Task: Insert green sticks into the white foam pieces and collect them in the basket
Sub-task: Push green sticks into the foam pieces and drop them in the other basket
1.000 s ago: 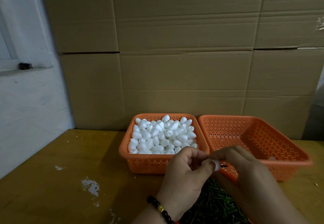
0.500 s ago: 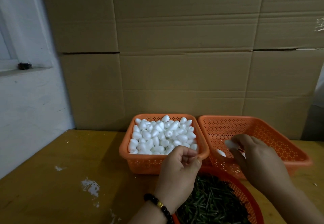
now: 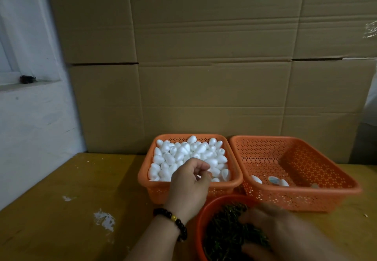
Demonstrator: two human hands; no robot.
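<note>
over the wooden table (image 3: 61,189), left hand (image 3: 188,185) hovers curled above foam pieces (image 3: 183,154).

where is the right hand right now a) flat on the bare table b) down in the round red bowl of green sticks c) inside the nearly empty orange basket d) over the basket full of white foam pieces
b: the right hand is down among the green sticks in the round red bowl, while the left hand is the one over the basket of white foam pieces.
</note>
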